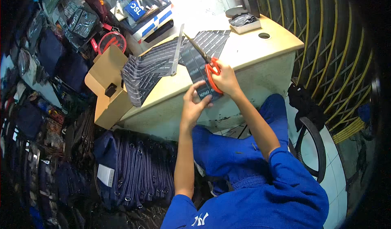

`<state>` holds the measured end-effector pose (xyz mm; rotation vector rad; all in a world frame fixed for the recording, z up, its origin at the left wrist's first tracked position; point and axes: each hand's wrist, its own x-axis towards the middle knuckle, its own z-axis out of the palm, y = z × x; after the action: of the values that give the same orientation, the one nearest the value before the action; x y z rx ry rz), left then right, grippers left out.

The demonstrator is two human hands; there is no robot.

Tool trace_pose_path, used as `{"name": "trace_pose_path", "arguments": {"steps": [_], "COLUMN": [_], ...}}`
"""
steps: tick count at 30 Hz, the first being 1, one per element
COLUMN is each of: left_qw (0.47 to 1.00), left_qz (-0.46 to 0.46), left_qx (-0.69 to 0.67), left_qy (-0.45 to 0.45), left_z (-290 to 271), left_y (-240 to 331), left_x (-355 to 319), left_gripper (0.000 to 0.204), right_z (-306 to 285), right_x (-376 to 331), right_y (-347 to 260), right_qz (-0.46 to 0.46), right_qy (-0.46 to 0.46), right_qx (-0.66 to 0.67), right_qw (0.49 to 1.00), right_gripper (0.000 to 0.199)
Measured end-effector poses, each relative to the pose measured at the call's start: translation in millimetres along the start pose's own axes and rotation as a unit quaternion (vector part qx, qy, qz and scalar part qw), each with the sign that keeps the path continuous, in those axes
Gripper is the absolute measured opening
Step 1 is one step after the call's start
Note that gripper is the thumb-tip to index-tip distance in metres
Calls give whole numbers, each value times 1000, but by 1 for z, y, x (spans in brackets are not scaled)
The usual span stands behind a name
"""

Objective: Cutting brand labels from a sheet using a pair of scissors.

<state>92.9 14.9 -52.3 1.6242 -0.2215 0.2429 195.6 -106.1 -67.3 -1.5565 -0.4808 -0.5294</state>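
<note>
My right hand (226,80) grips a pair of scissors (213,71) by its orange handles. The dark blades point away to the far left, over the table. My left hand (192,108) pinches the near end of a dark strip printed with pale lettering (195,67), its fingers close to the scissor handles. Under and beside the blades the strip reaches back over the table edge. More dark printed sheets (152,62) lie overlapping on the table, some hanging past its front edge. A metal ruler (177,53) rests across them.
An open cardboard box (106,106) stands at the table's left end. A small tray of dark pieces (245,23) sits at the back right, near a cable hole (264,36). Dark strapped bags (142,168) are piled at lower left. A chair armrest (317,147) is at right.
</note>
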Motion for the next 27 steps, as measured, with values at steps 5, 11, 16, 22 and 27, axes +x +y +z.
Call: {"name": "trace_pose_path", "arguments": {"steps": [5,11,16,22,27], "left_qw": [994,989,976,967,978], "left_qz": [-70,-46,-18,-68,-89], "left_qx": [-30,-70,-147,-172,-133], "left_qy": [75,119,157,175,136], "left_z": [-15,-17,-11,-3,-12], "left_y": [-40,-52,-59,-52,-60], "left_x": [-12,-16,-19,-25,-20], "left_gripper": [29,28,39,64,22], "right_z": [-20,-60,-82,-89,-82], "right_x": [-35,-74,-114,-169,-190], "right_y": [-7,-21,-28,-41,-36], "right_qz": [36,69,194,275,388], "right_qy": [15,-44,-198,-249,-304], "right_qx": [-68,-32,85,116,188], "right_qw": [997,996,957,921,850], "right_gripper": [19,26,30,30,25]}}
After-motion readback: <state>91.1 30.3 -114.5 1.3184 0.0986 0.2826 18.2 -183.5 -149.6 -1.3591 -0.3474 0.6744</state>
